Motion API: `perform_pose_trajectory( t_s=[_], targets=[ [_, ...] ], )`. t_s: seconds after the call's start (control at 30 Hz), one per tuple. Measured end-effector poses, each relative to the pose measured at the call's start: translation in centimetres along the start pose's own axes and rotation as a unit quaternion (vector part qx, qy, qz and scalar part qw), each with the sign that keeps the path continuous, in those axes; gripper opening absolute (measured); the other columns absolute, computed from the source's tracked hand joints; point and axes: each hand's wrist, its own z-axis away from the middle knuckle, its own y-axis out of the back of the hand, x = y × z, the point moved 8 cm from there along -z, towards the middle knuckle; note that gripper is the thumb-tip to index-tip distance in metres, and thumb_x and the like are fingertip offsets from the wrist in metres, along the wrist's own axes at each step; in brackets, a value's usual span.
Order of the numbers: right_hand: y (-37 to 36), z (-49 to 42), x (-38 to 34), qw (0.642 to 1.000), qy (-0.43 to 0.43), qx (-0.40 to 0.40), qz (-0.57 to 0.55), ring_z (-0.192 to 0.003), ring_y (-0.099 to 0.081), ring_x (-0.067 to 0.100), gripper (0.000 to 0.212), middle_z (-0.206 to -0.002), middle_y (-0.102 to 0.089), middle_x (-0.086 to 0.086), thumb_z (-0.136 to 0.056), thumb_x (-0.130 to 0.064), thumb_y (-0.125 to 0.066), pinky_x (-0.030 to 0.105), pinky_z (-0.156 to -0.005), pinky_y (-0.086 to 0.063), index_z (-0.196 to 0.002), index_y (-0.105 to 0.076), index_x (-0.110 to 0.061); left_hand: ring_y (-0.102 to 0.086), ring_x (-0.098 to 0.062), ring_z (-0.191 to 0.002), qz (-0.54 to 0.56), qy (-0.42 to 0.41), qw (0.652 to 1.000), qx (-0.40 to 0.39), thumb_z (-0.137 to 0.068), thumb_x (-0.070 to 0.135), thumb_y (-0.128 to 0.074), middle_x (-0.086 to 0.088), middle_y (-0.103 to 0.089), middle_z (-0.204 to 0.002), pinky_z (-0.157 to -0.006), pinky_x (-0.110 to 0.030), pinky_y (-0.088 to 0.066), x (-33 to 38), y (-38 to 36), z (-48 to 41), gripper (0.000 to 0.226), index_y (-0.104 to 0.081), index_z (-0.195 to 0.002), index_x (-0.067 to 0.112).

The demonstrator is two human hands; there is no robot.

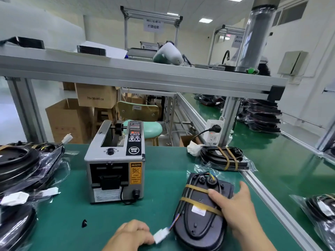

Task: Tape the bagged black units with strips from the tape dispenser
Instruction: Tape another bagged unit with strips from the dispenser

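Currently | bagged black unit (197,227) right of tape dispenser (116,160), two tan strips (196,187) across it | right hand (237,205) grips it, left hand (130,236) pinches its white connector (161,236) | second taped unit (224,158) behind-right of dispenser; left-side pile (18,163) likely pending.

A factory room with white walls (319,38) and flat light panels (205,20) glowing in the ceiling. A green-topped workbench (163,178) carries a metal shelf (163,77) on aluminium posts. Behind it stand brown cardboard boxes (94,96) and a stool (145,128) with a pale green seat, on a pale glossy floor (9,115). A window (293,13) sits high on the right.
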Motion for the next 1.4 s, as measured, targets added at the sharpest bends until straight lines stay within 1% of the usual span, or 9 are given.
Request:
perform_pose_trajectory(
  t_s=[0.13,0.27,0.4,0.63,0.87,1.07,1.17,1.27,1.4],
  targets=[
    [-1.3,2.0,-1.2,0.984,0.035,-0.021,-0.173,-0.103,-0.065,0.022,0.116,-0.13,-0.058,0.005,-0.063,-0.004,-0.087,0.047,-0.091,-0.052,-0.151,-0.016,-0.029,-0.003,-0.035,-0.134,0.121,-0.043,0.973,-0.193,-0.102,0.034,-0.022,-0.024,-0.005,-0.144,-0.109,-0.034,-0.01,3.5,0.4,1.9,0.061,-0.022,-0.144,-0.01],
    [-0.8,4.0,-3.9,0.971,0.175,-0.026,-0.159,-0.089,-0.07,0.007,0.086,-0.102,-0.072,-0.011,-0.056,0.007,-0.086,0.028,-0.079,-0.058,-0.127,-0.053,-0.029,-0.048,-0.002,-0.12,-0.126,-0.045,0.989,0.062,-0.097,0.04,-0.044,0.016,-0.046,-0.115,-0.088,0.0,-0.029,1.2,1.0,1.3,0.029,-0.067,-0.104,0.023],
    [-1.6,6.2,-5.7,0.94,0.252,-0.102,-0.205,-0.083,-0.071,0.012,0.087,-0.097,-0.073,-0.004,-0.051,0.029,-0.077,0.017,-0.068,-0.055,-0.096,-0.062,-0.044,-0.057,0.007,-0.085,-0.029,0.0,0.957,0.289,-0.081,0.022,-0.07,0.021,-0.065,-0.082,-0.075,-0.003,-0.039,0.8,3.8,1.8,0.036,-0.061,-0.053,0.043],
    [-4.4,8.6,-6.5,0.895,0.28,-0.268,-0.219,-0.069,-0.066,0.01,0.071,-0.084,-0.069,-0.004,-0.046,0.013,-0.07,0.02,-0.06,-0.052,-0.094,-0.057,-0.039,-0.068,-0.001,-0.088,0.183,-0.16,0.857,0.455,-0.072,0.046,-0.062,0.018,-0.07,-0.101,-0.077,-0.005,-0.046,3.8,5.7,4.7,0.032,-0.064,-0.103,0.049],
    [-4.3,9.5,-7.4,0.881,0.317,-0.299,-0.185,-0.074,-0.065,0.008,0.06,-0.089,-0.07,-0.004,-0.051,0.003,-0.072,0.017,-0.066,-0.051,-0.092,-0.061,-0.039,-0.052,-0.003,-0.123,0.189,-0.199,0.895,0.353,-0.06,0.066,-0.07,0.022,-0.056,-0.131,-0.099,-0.027,-0.041,9.6,7.3,4.1,0.075,-0.042,-0.129,0.054],
    [-4.4,10.6,-8.1,0.867,0.341,-0.323,-0.168,-0.08,-0.064,0.011,0.054,-0.099,-0.067,-0.005,-0.052,-0.004,-0.071,0.022,-0.069,-0.051,-0.093,-0.059,-0.038,-0.054,0.002,-0.052,0.11,-0.125,0.941,0.294,-0.08,0.038,-0.073,0.006,-0.069,-0.062,-0.053,-0.005,-0.039,12.8,9.9,1.3,0.018,-0.071,-0.068,0.025],
    [-4.2,11.5,-8.5,0.858,0.38,-0.327,-0.116,-0.087,-0.066,0.006,0.085,-0.115,-0.062,-0.019,-0.059,0.001,-0.07,0.016,-0.074,-0.05,-0.124,-0.044,-0.048,-0.056,-0.004,-0.048,0.175,-0.049,0.962,0.204,-0.082,0.016,-0.07,0.001,-0.067,-0.059,-0.05,-0.01,-0.043,12.1,9.8,-0.8,0.015,-0.069,-0.068,0.012],
    [-3.6,12.5,-9.4,0.847,0.459,-0.261,-0.051,-0.092,-0.07,0.013,0.123,-0.147,-0.031,-0.029,-0.066,-0.018,-0.076,0.027,-0.082,-0.054,-0.147,0.012,-0.045,-0.055,-0.009,-0.049,0.166,0.014,0.973,0.157,-0.078,0.001,-0.07,-0.004,-0.068,-0.065,-0.049,-0.018,-0.043,11.1,9.2,-2.5,0.02,-0.066,-0.086,0.019],
    [-2.5,12.4,-10.0,0.83,0.519,-0.2,-0.032,-0.106,-0.066,0.016,0.112,-0.141,-0.044,-0.023,-0.062,-0.017,-0.08,0.037,-0.093,-0.052,-0.146,-0.015,-0.051,-0.056,-0.011,-0.053,0.11,0.04,0.986,0.121,-0.078,0.004,-0.07,-0.001,-0.068,-0.068,-0.057,-0.02,-0.045,11.2,8.6,-3.6,0.018,-0.067,-0.082,0.021]
  ],
)
